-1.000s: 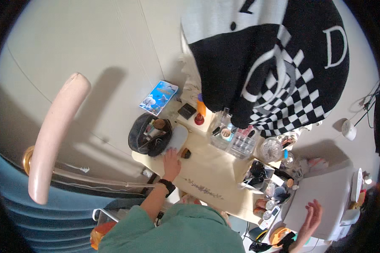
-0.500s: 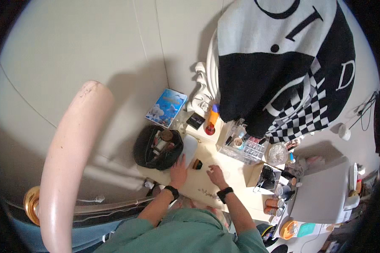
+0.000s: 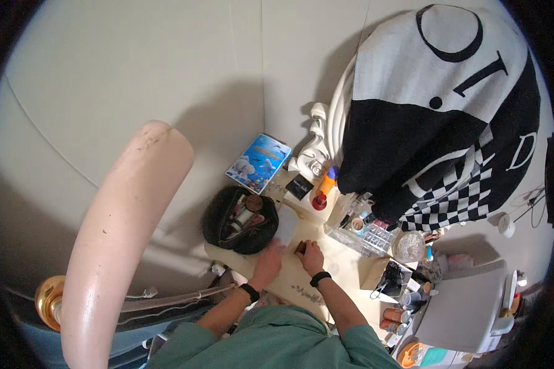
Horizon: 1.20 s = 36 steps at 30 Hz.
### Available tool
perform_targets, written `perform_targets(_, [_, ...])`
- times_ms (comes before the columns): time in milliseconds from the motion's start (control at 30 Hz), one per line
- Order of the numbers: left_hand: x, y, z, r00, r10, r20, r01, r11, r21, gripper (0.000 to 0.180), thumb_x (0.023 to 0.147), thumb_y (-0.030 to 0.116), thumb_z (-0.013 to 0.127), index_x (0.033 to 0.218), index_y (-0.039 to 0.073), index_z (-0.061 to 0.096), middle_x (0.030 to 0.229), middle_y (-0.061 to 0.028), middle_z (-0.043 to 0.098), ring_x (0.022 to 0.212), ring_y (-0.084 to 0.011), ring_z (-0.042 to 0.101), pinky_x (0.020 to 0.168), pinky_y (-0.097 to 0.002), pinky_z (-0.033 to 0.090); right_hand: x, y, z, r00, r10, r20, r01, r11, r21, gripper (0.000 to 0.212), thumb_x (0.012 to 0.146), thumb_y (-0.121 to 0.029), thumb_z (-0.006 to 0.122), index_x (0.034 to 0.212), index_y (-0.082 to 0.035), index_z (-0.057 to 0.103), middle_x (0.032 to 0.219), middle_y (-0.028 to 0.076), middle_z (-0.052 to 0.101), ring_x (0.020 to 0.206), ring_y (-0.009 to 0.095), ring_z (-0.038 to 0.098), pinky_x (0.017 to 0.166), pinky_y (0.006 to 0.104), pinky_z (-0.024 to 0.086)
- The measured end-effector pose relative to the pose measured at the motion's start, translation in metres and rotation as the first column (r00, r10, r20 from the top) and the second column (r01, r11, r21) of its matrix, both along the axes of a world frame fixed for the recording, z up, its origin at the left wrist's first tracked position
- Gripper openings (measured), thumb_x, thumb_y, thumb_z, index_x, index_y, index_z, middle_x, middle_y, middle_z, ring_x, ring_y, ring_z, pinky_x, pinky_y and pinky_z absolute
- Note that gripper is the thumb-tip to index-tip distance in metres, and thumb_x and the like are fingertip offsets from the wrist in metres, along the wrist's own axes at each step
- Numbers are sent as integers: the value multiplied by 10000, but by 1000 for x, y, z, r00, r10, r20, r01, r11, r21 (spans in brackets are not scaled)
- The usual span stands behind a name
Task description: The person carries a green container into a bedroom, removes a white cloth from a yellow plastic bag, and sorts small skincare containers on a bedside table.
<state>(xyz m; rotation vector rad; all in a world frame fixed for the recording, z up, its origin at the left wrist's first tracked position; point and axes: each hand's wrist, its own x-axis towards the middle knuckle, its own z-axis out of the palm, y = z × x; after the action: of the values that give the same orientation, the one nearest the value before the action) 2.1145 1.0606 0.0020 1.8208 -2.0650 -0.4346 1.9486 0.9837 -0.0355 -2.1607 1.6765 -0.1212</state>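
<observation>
My left hand is over the cream tabletop, its fingers stretched out and a little blurred at the near end of a flat white object. To its right, my right hand has its fingers closed on a small dark brown-and-black object, whose kind is too small to make out. Close by on the left sits a black fuzzy bag, open at the top, with several tubes and jars inside. Both wrists wear black bands.
A blue picture book leans behind the bag. A clear organiser with cosmetics and a box of cables stand at the right. A towel drapes over the white carved frame. A pale curved post rises at left.
My right hand has closed on the small dark object that lay on the table between the hands. My left hand has drawn back toward the near end of the white object. The view has shifted.
</observation>
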Motion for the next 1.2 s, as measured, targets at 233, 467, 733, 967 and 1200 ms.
perform_targets(233, [7,0,-16,953,21,301,28,987,-160,528,794,93,511,1294,-1,372,1304,-157,390,1177,-309,398,1024,-420,268,-12,8,3,992,15,127,-14,1000,-8,578,759,-209,674,1225,-27,384,1171,175,431,1036,343,485,842,413,453])
perform_targets(467, [21,-21,1,918,140,371,-75,980,-184,576,792,176,539,1305,-9,356,1150,-156,518,1070,-256,483,1055,-401,211,-26,-3,-10,999,19,39,-19,1000,-22,606,779,-200,656,1271,-16,354,1263,182,386,1117,343,431,928,405,402])
perform_targets(733, [20,-25,-1,917,140,374,-142,990,-22,589,829,256,518,1312,-25,332,1153,-179,522,1088,-232,487,1053,-392,220,-38,-3,-12,988,14,153,-15,1000,1,667,778,-133,649,1320,-14,280,1359,192,296,1183,365,385,957,421,383])
perform_targets(967, [9,-8,-21,948,164,273,-140,984,-106,685,819,265,547,1358,-20,234,1300,-195,403,1215,-300,367,1060,-416,202,-41,8,23,935,45,351,-85,991,100,636,839,-163,548,1362,-30,212,1421,201,185,1311,349,208,1055,408,270])
perform_targets(1200, [-6,2,-10,978,47,206,-32,997,-73,654,799,197,553,1366,45,263,1408,-204,225,1279,-359,252,1059,-478,185,-114,62,9,992,-129,7,129,990,-61,592,785,-188,616,1287,-43,338,1319,232,332,1214,359,338,995,420,311])
